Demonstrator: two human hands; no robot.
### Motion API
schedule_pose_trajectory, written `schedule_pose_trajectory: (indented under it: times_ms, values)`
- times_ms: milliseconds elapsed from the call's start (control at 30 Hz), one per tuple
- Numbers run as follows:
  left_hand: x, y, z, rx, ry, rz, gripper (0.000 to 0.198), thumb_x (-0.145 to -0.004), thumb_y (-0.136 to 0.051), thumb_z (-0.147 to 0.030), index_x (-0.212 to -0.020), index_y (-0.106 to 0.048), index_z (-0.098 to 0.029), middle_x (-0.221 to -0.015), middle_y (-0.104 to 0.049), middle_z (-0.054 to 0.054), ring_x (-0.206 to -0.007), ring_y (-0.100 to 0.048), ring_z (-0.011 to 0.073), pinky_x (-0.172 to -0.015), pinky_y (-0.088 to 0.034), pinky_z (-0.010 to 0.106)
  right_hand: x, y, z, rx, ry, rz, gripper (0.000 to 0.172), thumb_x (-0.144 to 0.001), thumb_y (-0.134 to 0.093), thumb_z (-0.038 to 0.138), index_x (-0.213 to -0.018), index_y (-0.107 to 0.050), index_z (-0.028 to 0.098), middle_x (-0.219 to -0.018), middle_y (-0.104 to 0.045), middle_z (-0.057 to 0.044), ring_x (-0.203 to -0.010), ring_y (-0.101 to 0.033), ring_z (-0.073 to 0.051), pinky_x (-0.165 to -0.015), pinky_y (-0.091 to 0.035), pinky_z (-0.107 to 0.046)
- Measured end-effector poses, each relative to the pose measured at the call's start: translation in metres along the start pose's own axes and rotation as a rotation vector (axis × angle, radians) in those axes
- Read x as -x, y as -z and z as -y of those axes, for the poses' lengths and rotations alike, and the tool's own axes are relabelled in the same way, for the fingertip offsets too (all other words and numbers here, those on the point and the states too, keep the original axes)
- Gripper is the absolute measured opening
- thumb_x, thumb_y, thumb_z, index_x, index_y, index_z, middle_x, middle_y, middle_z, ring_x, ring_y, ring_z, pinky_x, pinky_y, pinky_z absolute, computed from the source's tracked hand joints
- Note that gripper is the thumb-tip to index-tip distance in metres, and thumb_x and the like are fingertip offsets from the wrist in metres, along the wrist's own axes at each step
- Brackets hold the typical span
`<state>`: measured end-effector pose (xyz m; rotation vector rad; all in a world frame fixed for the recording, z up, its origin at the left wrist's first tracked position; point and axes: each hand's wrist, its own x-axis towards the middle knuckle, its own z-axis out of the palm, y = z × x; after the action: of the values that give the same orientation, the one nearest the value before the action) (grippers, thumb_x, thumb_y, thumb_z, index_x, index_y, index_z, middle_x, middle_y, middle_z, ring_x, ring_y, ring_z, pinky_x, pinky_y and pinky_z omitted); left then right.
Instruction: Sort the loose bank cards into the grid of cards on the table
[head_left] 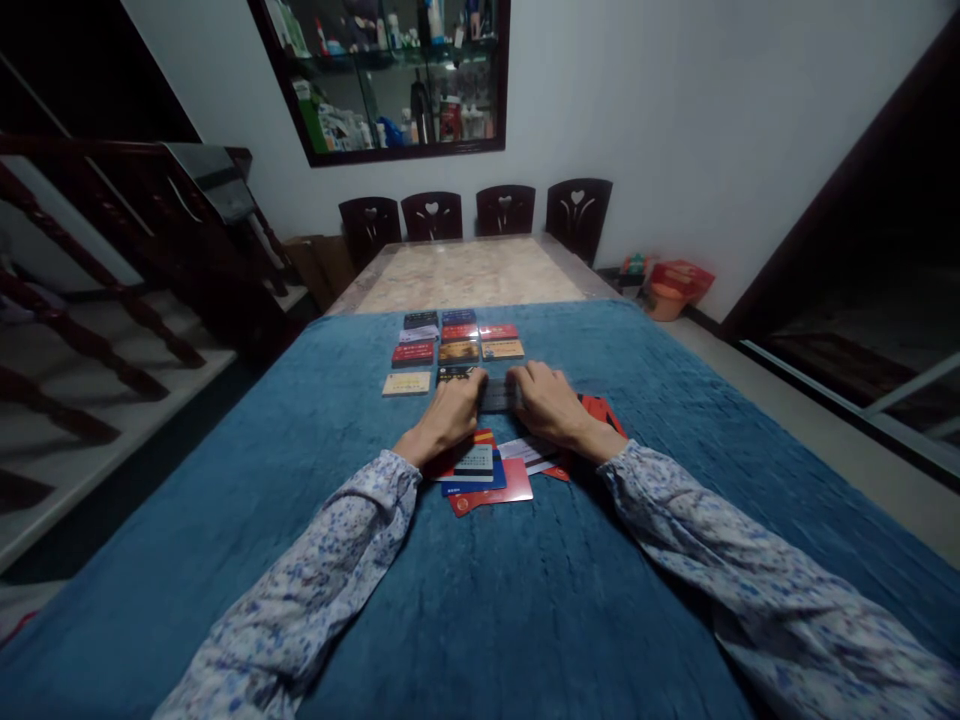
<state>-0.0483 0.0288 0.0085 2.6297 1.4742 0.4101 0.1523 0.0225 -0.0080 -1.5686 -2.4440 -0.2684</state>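
My left hand (453,408) and my right hand (547,401) rest on a blue cloth (300,480), fingers curled, together gripping a dark card (498,396) by its two short ends. Beyond them several cards (457,340) lie in neat rows. A loose pile of red, blue and white cards (487,475) lies under and between my wrists. A beige card (406,383) sits at the left end of the nearest row. Both sleeves are flower-patterned.
The cloth covers the near part of a long marble-topped table (465,272). Dark chairs (472,212) stand at its far end under a wall cabinet (390,75). A wooden stair rail (97,250) is at left, a red bag (675,285) on the floor at right.
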Motion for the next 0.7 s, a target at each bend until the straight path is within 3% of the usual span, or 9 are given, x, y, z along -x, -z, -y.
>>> schedule_pose_trajectory:
  times_ms: [167, 333, 700]
  values:
    - [0.002, 0.005, -0.004, -0.049, -0.007, 0.016, 0.047, -0.082, -0.054, -0.005, -0.128, -0.049, -0.016, -0.112, -0.071, 0.016, -0.104, -0.067, 0.03, -0.091, -0.051, 0.041, 0.0, 0.005, 0.0, 0.018, 0.013, -0.025, 0.031, -0.093, -0.052, 0.019, -0.124, -0.055, 0.016, -0.121, -0.062, -0.019, -0.11, -0.051, -0.031, -0.082, -0.037, -0.037]
    - [0.004, 0.008, -0.004, -0.123, -0.007, 0.011, 0.05, -0.084, -0.053, -0.006, -0.133, -0.046, -0.013, -0.116, -0.068, 0.018, -0.109, -0.064, 0.0311, -0.095, -0.05, 0.043, -0.001, 0.011, -0.002, -0.011, 0.052, -0.034, 0.04, -0.092, -0.054, 0.021, -0.131, -0.054, 0.013, -0.123, -0.064, -0.019, -0.111, -0.051, -0.031, -0.082, -0.037, -0.036]
    - [0.011, 0.016, 0.023, -0.151, -0.024, -0.052, 0.046, -0.087, -0.057, -0.015, -0.132, -0.049, -0.011, -0.124, -0.061, 0.018, -0.117, -0.057, 0.0315, -0.101, -0.049, 0.046, -0.017, 0.016, 0.001, -0.029, 0.183, -0.031, 0.04, -0.092, -0.055, 0.021, -0.131, -0.054, 0.012, -0.122, -0.064, -0.02, -0.111, -0.054, -0.03, -0.083, -0.039, -0.035]
